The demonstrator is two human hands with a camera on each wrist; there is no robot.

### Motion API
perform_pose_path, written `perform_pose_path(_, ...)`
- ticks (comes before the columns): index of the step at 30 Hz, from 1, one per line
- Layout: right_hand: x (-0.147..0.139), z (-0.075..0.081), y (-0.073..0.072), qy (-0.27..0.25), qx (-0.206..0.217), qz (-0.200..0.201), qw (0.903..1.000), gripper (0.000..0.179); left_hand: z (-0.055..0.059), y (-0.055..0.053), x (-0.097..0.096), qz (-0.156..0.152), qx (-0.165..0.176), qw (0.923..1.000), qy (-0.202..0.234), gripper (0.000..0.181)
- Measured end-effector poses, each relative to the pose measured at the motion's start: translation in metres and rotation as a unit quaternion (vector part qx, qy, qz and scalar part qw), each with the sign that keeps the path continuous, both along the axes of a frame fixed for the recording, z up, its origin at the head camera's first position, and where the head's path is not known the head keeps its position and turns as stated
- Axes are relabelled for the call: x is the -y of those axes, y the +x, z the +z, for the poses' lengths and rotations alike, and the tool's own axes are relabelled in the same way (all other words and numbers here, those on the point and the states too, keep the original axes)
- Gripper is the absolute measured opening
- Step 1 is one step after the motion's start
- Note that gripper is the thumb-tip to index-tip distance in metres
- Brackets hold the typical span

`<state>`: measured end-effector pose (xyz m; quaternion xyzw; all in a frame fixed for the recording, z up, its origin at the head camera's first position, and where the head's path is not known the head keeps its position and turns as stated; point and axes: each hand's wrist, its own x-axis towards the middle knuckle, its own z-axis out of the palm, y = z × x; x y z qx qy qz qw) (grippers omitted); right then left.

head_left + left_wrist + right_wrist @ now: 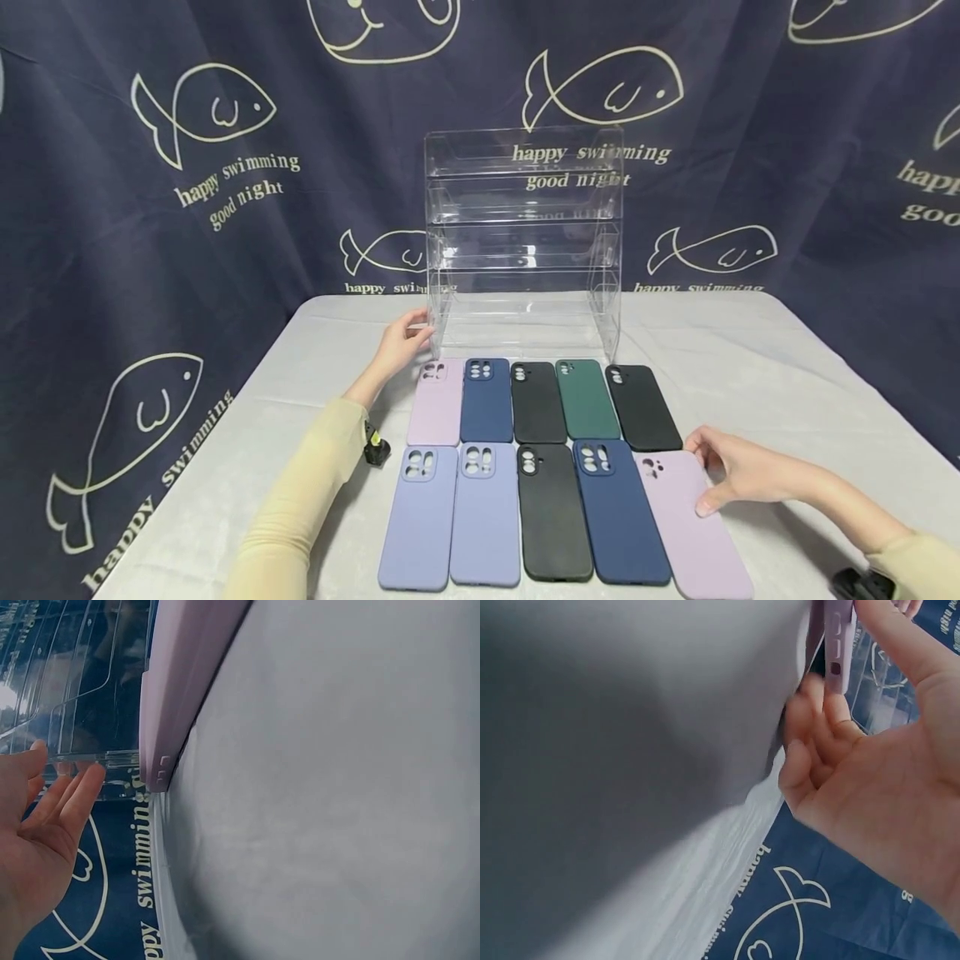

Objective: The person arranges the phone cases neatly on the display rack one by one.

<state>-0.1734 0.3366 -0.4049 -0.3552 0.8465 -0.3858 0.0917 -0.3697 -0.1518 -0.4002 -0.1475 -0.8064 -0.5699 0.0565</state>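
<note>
At the left side of a clear plastic tiered rack [525, 327], my left hand [401, 343] grips the side panel's edge between thumb and fingers. Its fingertips show partly through the plastic in the left wrist view. My right hand [742, 471] holds a lilac phone case [693, 533] at the front row's right end. The thumb lies over its right edge, and the fingers reach its upper corner. In the right wrist view, the lilac case's cutout edge [838, 645] sits between thumb and fingers. Another lilac phone case [437, 404] lies near my left hand.
Phone cases lie in two rows before the rack. The back row includes a navy case [487, 404], black cases and a green case [588, 400]. In front are periwinkle cases [420, 525], a black case [555, 517] and a navy case [622, 517]. A fish-print curtain [225, 192] hangs behind the white-covered table [300, 367].
</note>
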Motion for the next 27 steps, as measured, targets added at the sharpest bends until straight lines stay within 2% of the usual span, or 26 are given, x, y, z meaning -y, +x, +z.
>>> perform_pose_path(3, -0.001, 0.005, 0.0, -0.042, 0.095, 0.014, 0.9945, 0.05, 0.0, 0.0, 0.0, 0.001, 0.002, 1.0, 0.001, 0.047)
perform_pose_path(5, -0.003, 0.008, -0.001, -0.054, 0.141, 0.009, 0.9886, 0.05, 0.001, -0.001, 0.0, 0.001, 0.002, 1.0, 0.003, 0.047)
perform_pose_path(7, -0.007, 0.013, -0.001, -0.061, 0.173, 0.003, 0.9829, 0.048, 0.001, -0.001, -0.001, 0.0, 0.002, 1.0, 0.004, 0.047)
perform_pose_path(10, -0.011, 0.019, -0.003, -0.066, 0.197, 0.0, 0.9781, 0.04, 0.0, -0.001, 0.0, -0.001, 0.003, 1.0, 0.005, 0.047)
perform_pose_path(15, -0.013, 0.031, -0.006, -0.065, 0.18, -0.02, 0.9814, 0.028, -0.001, 0.002, 0.002, 0.004, 0.008, 1.0, 0.005, 0.046)
perform_pose_path(20, -0.014, 0.046, -0.008, -0.066, 0.153, -0.027, 0.9857, 0.035, -0.002, 0.001, 0.003, 0.009, 0.013, 0.9999, 0.002, 0.045)
perform_pose_path(27, -0.019, 0.061, -0.017, -0.09, 0.095, -0.034, 0.9908, 0.038, -0.002, -0.006, 0.003, 0.01, 0.018, 0.9997, -0.01, 0.04)
